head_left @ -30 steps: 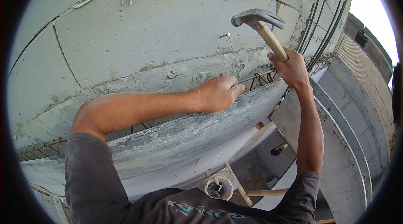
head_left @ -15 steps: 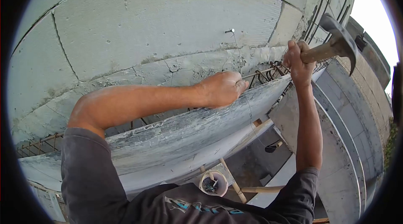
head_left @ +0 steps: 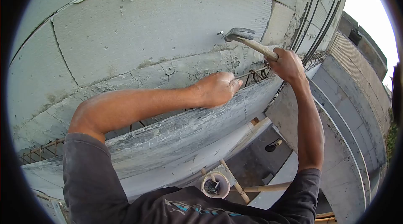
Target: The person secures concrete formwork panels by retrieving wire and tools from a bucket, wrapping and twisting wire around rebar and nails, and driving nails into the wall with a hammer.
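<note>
My right hand (head_left: 288, 65) is wrapped round the wooden handle of a claw hammer (head_left: 259, 48). The hammer's dark metal head lies beside a nail (head_left: 221, 33) that sticks out of the grey block wall (head_left: 163, 18); whether they touch I cannot tell. A thin line (head_left: 229, 47) hangs from the nail. My left hand (head_left: 216, 90) is closed at the top edge of a long grey board (head_left: 168, 133), its fingers curled in; what they hold, if anything, is hidden. The line shows again below that hand, across the board's face.
Rusty steel bars (head_left: 42, 150) run in the gap between wall and board. Upright rebar (head_left: 312, 20) stands at the right. Below are a bucket (head_left: 225, 188) with dark contents, a wooden pole (head_left: 262, 189) and a dark object on a cord (head_left: 272, 146).
My right hand has swung the hammer left and turned it, bringing its head from the far right to beside the nail. My left hand stays closed at the board's edge.
</note>
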Tool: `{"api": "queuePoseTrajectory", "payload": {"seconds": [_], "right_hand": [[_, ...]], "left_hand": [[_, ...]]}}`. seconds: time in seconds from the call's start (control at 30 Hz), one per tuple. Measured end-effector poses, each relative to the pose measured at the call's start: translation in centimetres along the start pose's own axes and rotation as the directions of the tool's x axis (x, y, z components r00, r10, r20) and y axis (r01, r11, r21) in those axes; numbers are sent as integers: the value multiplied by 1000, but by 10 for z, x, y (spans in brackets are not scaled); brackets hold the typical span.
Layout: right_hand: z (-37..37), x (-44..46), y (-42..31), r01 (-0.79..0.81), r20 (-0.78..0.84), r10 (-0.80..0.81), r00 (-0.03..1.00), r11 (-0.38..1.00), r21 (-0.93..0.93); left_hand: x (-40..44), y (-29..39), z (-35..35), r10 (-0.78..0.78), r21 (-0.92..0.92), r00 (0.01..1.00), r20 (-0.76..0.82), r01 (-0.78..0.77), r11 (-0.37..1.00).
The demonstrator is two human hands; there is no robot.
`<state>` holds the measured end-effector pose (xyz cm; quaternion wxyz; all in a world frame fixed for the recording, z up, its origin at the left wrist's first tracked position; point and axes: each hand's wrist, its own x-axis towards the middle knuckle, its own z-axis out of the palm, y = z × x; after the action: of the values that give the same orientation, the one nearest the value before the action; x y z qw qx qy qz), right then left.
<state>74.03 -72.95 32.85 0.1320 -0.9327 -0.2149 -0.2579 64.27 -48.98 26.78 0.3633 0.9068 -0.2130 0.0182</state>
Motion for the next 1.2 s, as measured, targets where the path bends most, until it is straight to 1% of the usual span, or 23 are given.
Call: {"api": "queuePoseTrajectory", "payload": {"seconds": [0.07, 0.1, 0.13, 0.2, 0.23, 0.27, 0.3, 0.33, 0.37, 0.43, 0.47, 0.57, 0.6, 0.7, 0.73, 0.83, 0.87, 0.93, 0.97, 1.0, 1.1, 1.13, 1.2], "right_hand": [[-8, -11, -12, -71, 9, 71, 997, 973, 221], [-6, -6, -6, -24, -73, 59, 996, 912, 410], [3, 1, 6, 37, -150, 62, 987, 815, 578], [20, 8, 8, 122, -264, 65, 962, 765, 633], [25, 11, 9, 66, -174, 21, 985, 875, 479], [24, 12, -3, 28, -75, -6, 997, 953, 301], [22, 10, -11, 1, 22, -4, 1000, 993, 117], [9, 10, -13, 51, -29, -50, 998, 998, 34], [-2, 10, -16, 7, -34, -3, 999, 993, 115], [-7, -1, -23, -91, -20, 102, 995, 948, 304], [0, 1, -9, -62, -87, 105, 991, 915, 399], [18, 4, -5, 87, -156, -44, 987, 957, 278], [20, 6, -8, 23, -15, -24, 1000, 1000, -20], [-2, -3, -16, -50, -3, 50, 999, 999, -7], [-3, -8, -19, -63, -20, 66, 998, 990, 127], [23, -4, -2, 67, -206, 25, 978, 902, 426], [19, -5, -14, 98, -207, -18, 978, 917, 388], [18, 3, -14, 56, -60, -48, 997, 991, 125], [17, 3, -15, 41, 4, -41, 999, 999, -9], [11, -1, -16, 51, -53, -55, 997, 996, -69], [0, -23, -34, -153, -40, 162, 986, 973, 171], [-2, -34, -35, -177, -7, 186, 982, 945, 274], [-8, -63, -45, -330, 95, 329, 940, 793, 512]], "left_hand": [[-6, -1, -2, -37, 6, 999, 12, 37, 999], [-6, -1, -3, -35, 18, 999, -1, 35, 999], [-5, -1, -3, -34, 28, 999, -13, 34, 999], [-6, -1, -2, -42, 24, 999, -10, 42, 999], [-6, 0, -3, -45, 14, 999, -3, 45, 999], [-7, 1, -2, -47, 3, 999, 3, 47, 999], [-10, -1, 1, -45, 6, 999, 6, 45, 999], [-9, -3, 2, -28, 11, 1000, 5, 28, 1000], [-5, -4, 1, -8, 8, 1000, -19, 8, 1000], [-6, -8, 4, -18, 44, 999, -36, 20, 999], [-3, -7, 2, -16, 59, 999, -50, 19, 998], [-2, -5, 2, -40, 20, 999, -24, 41, 999], [-3, -6, 3, -38, 6, 999, -23, 39, 999], [-2, -3, 0, -15, 18, 1000, -10, 15, 1000], [-3, -2, -1, -19, 32, 1000, -7, 20, 999], [-1, -6, -2, -15, 35, 1000, -14, 16, 999], [-2, -7, 1, -17, 27, 1000, -11, 17, 999], [-5, -3, 0, -50, 6, 999, 15, 50, 999], [-6, 0, -3, -58, 9, 998, 33, 58, 998], [-4, -3, -2, -43, 36, 999, 20, 42, 998], [1, -13, 4, -5, 51, 1000, -30, 6, 999], [2, -14, 2, -2, 53, 999, -38, 4, 999], [2, -12, 3, -1, 42, 999, -43, 3, 999]]}}
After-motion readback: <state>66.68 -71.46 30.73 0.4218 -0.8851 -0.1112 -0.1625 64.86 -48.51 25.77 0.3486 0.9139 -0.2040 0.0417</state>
